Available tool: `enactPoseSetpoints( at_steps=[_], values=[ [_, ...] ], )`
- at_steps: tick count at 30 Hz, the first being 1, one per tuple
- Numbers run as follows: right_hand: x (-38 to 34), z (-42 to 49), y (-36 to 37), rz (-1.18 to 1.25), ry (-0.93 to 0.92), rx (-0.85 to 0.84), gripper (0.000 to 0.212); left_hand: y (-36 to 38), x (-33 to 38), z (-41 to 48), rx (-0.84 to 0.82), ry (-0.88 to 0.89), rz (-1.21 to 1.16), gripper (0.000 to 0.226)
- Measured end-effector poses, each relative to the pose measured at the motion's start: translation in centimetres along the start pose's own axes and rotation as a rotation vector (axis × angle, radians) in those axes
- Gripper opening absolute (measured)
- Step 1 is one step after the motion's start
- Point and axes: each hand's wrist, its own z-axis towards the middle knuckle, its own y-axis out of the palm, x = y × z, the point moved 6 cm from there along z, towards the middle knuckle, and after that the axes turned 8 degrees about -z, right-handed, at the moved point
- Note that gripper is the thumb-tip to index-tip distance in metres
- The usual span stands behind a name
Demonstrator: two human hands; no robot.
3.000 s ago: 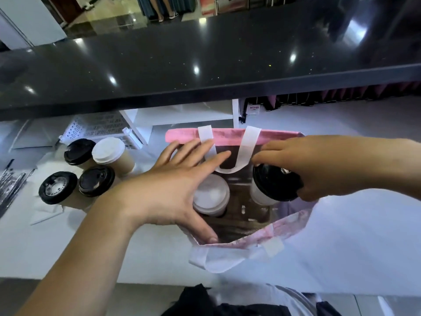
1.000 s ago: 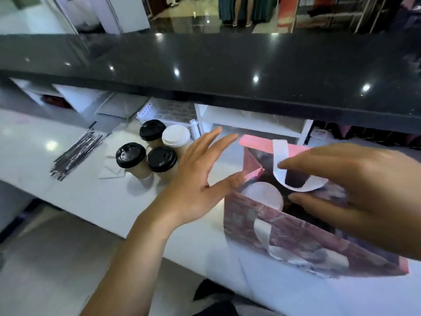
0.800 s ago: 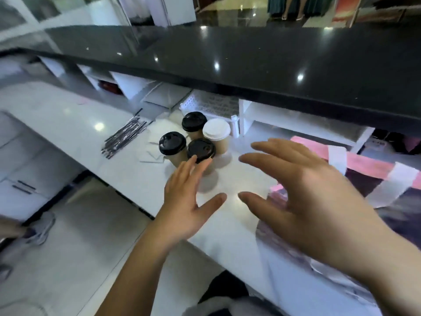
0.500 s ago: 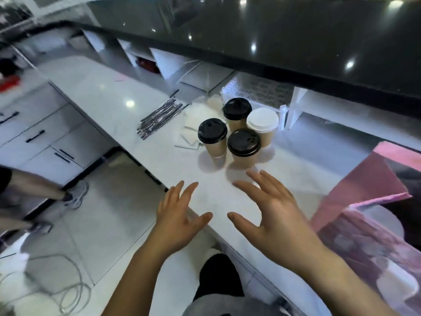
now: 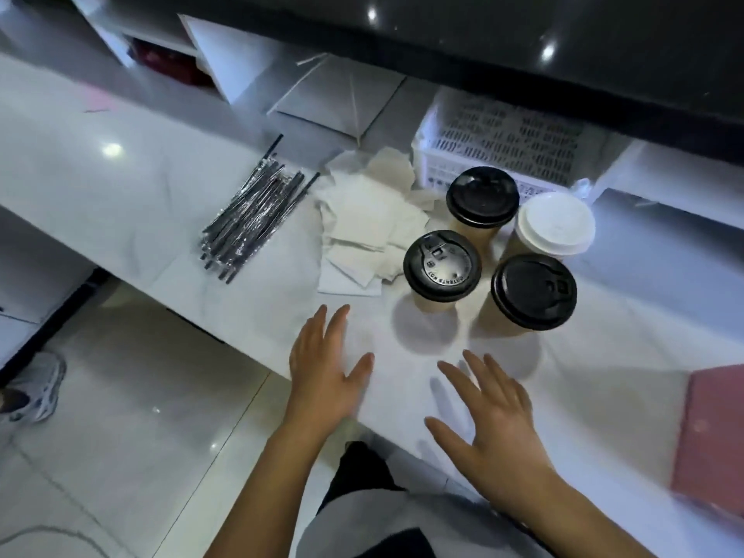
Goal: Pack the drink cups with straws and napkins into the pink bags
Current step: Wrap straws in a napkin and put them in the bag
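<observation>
The white desk (image 5: 120,183) was basically the whole stage, running along under that dark upper counter (image 5: 523,54). You had your left hand (image 5: 326,376) and right hand (image 5: 497,416) low over its near edge, palms down, fingers (image 5: 336,322) straight and spread apart, nothing in either one. Honestly couldn't tell if they were resting on the surface or just above it.

The pink bag (image 5: 712,436) only poked in at the far right edge, well apart from everything else, and what was inside it wasn't visible.

Just past your hands stood the four cups (image 5: 442,265), packed tight together. Three had black lids and the white-lidded cup (image 5: 555,223) sat at the back right. The napkins (image 5: 362,219) were a loose pile right beside the cluster on the left, and the wrapped straws (image 5: 251,219) lay in a bundle further left again.

My read: you were between grabs, reaching in for the next thing to pack, with none of this lot in a bag yet. The front right cup (image 5: 533,292) looked like the easiest pick for your right hand. I'd say grip it round the paper wall, not the lid, and lift straight up since its neighbours were crowding it. Then it's a carry over to the bag, kept upright. Your left was closer to the napkins and straws, so it could have gone for those.
</observation>
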Motion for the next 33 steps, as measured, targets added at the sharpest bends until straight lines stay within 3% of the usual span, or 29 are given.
enactPoseSetpoints(
  at_steps=[6, 9, 14, 19, 26, 30, 33],
  values=[
    [-1.3, 1.9, 3.8, -0.146, 0.253, 0.071, 0.072, -6.3, 0.8, 8.8, 0.044, 0.283, -0.084, 0.052],
    [-1.7, 2.0, 4.6, -0.197, 0.318, 0.095, 0.067, -6.6, 1.9, 13.2, -0.021, 0.404, -0.037, 0.045],
    [-1.7, 2.2, 4.6, -0.222, 0.33, 0.172, 0.064, -4.7, 2.7, 17.4, -0.084, 0.485, 0.078, 0.047],
    [-1.6, 2.3, 4.5, -0.177, 0.336, 0.242, 0.062, -6.3, 2.8, 17.9, 0.01, 0.525, -0.105, 0.02],
    [-1.7, 2.1, 4.2, -0.157, 0.336, 0.26, 0.062, -9.8, 1.6, 14.6, 0.063, 0.362, -0.316, 0.017],
    [-1.7, 1.9, 4.4, -0.123, 0.328, 0.279, 0.061, -9.9, -1.6, 11.5, 0.119, 0.042, -0.563, 0.013],
    [-2.6, 2.1, 3.7, 0.023, 0.267, 0.37, 0.049, -9.9, -3.8, 9.6, 0.191, -0.14, -0.666, 0.026]
  ],
)
